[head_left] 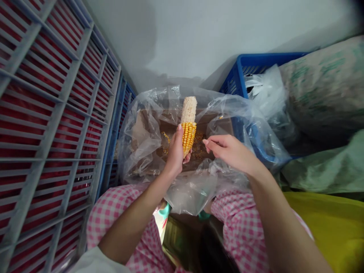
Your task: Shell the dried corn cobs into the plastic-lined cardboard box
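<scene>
My left hand (pixel 175 151) grips a corn cob (pixel 189 121) upright by its lower end. The cob's upper half is bare and pale, while its lower half keeps rows of yellow kernels. My right hand (pixel 231 151) hovers just right of the cob, fingers slightly curled, holding nothing visible and apart from it. Below both hands, loose kernels (pixel 199 138) lie in a cardboard box (pixel 145 134) lined with a clear plastic bag (pixel 136 155). Part of the bag bunches over the box's near side.
A tall stack of grey-and-red slatted crates (pixel 48 113) stands at the left, and a white wall (pixel 199 34) rises ahead. At the right are a blue crate (pixel 253 66), a printed sack (pixel 324 83) and a yellow sheet (pixel 327 231). My pink gingham-clad lap (pixel 241 223) lies below.
</scene>
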A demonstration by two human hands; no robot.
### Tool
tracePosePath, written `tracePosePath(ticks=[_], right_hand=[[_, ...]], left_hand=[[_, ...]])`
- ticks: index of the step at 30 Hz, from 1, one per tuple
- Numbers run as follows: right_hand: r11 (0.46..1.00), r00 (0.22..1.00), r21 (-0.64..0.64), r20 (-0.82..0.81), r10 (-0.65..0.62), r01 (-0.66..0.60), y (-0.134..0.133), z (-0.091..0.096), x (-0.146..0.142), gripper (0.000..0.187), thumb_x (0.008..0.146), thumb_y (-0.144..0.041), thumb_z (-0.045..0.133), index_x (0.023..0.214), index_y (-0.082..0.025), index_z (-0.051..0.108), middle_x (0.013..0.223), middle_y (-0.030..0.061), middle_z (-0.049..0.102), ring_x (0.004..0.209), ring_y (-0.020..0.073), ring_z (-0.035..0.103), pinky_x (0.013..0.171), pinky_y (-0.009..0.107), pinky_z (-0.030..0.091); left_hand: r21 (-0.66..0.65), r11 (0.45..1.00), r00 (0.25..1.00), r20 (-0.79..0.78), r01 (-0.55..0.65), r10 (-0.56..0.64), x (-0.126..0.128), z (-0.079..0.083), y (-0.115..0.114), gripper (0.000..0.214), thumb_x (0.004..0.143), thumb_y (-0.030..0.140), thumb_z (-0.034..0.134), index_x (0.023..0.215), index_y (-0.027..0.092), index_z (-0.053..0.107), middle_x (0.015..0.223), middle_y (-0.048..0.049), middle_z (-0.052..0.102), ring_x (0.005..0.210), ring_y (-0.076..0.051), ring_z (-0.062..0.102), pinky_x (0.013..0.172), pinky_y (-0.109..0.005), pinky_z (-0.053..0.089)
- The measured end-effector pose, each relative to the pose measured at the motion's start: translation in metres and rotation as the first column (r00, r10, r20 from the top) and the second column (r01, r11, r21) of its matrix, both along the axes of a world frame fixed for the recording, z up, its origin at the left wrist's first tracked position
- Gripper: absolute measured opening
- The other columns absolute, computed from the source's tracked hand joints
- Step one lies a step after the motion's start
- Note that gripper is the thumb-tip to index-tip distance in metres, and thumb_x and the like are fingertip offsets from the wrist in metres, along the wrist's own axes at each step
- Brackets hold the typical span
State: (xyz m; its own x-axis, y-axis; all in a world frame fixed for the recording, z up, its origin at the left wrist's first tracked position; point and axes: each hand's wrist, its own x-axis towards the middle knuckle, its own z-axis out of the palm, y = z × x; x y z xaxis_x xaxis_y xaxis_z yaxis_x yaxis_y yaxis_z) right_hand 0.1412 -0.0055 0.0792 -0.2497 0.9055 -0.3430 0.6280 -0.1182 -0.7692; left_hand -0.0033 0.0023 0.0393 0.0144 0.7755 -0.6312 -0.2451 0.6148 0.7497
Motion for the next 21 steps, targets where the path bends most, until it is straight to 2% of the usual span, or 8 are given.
tracePosePath(ticks=[13,21], right_hand=[[0.999,1.0,-0.031,0.0,0.016,-0.015,0.0012,-0.0002,0.0005,0.034,0.085,-0.04,0.041,0.061,-0.018,0.051,0.05,-0.0049,0.041,0.048,0.0082,0.037,0.05,0.022,0.026],[0.998,0.999,-0.056,-0.048,-0.009,0.007,0.0006,-0.0005,0.002,0.034,0.084,-0.042,0.041,0.061,-0.018,0.05,0.05,-0.0051,0.042,0.047,0.008,0.037,0.049,0.023,0.026]], left_hand=[[0.08,0.997,0.999,-0.042,0.02,-0.016,-0.0004,-0.0012,0.0004,0.055,0.07,0.073,0.04,0.082,0.02,0.05,0.047,0.0048,0.045,0.028,-0.006,0.037,0.029,-0.017,0.018],[0.083,0.996,0.998,-0.046,0.039,-0.035,-0.002,-0.0029,0.0001,0.057,0.07,0.074,0.038,0.084,0.02,0.05,0.046,0.0054,0.046,0.027,-0.006,0.036,0.028,-0.017,0.018]])
